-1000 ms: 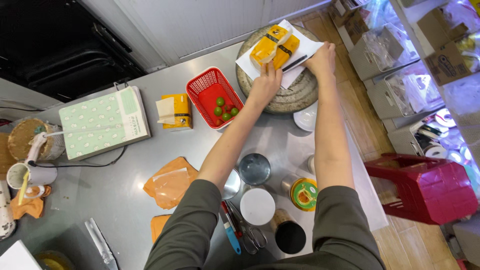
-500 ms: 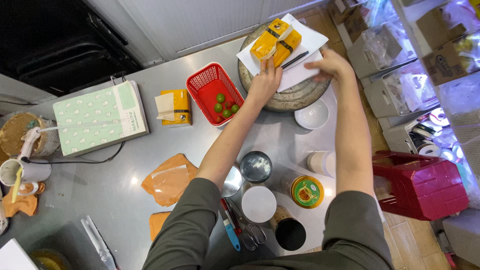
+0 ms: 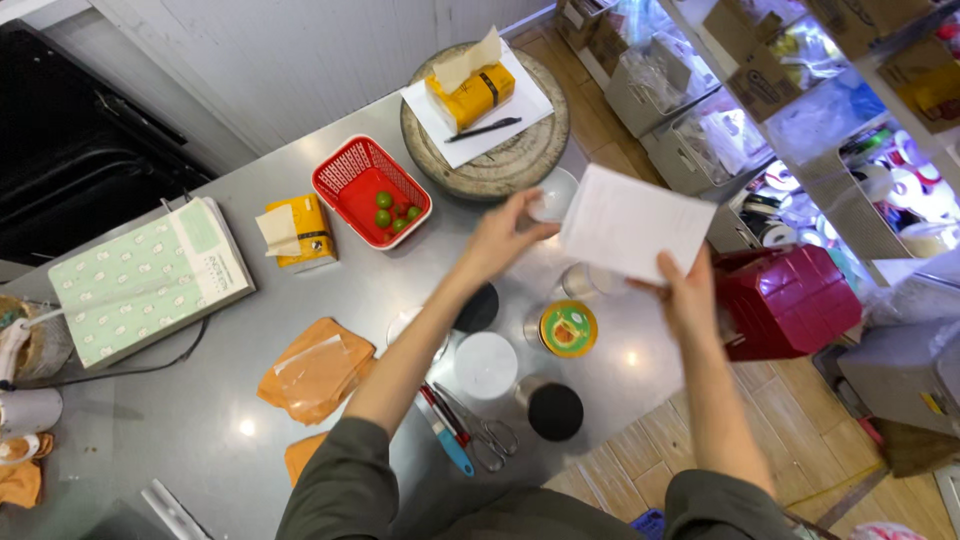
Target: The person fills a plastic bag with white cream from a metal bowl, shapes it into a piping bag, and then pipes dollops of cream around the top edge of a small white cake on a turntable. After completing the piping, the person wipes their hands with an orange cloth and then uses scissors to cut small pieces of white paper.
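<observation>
Right hand (image 3: 690,295) pinching white rectangular paper sheet (image 3: 636,222) at its lower edge, sheet held up off the counter (image 3: 180,400), tilted, fanned out above and left of the hand. Left hand (image 3: 498,240) raised mid-air, fingers loosely curled, half open, holding nothing visible; fingertips just beside small white bowl (image 3: 553,195), contact unclear. Sheet's left edge near left hand, not touching. Beyond both hands: round grey stone-like slab (image 3: 520,160) carrying white paper, yellow tissue pack (image 3: 470,95) with a tissue sticking up, black pen (image 3: 485,129). Left of left hand: red plastic mesh basket (image 3: 350,180) with small green limes (image 3: 384,200) inside; further left a second yellow tissue box (image 3: 300,232), then pale green patterned flat device (image 3: 140,280) with cable. Below left forearm: dark round lid (image 3: 478,308), white round lid (image 3: 486,365), black-topped metal tin (image 3: 555,411), tin with green-yellow printed lid (image 3: 567,329); clear glass cup (image 3: 580,282) under the sheet, partly hidden. Near the elbow: scissors (image 3: 490,435), blue-handled tool (image 3: 448,440), orange plastic pouch (image 3: 315,368). Right of right hand, off the counter: red plastic crate (image 3: 790,300), shelves with boxes behind it.
</observation>
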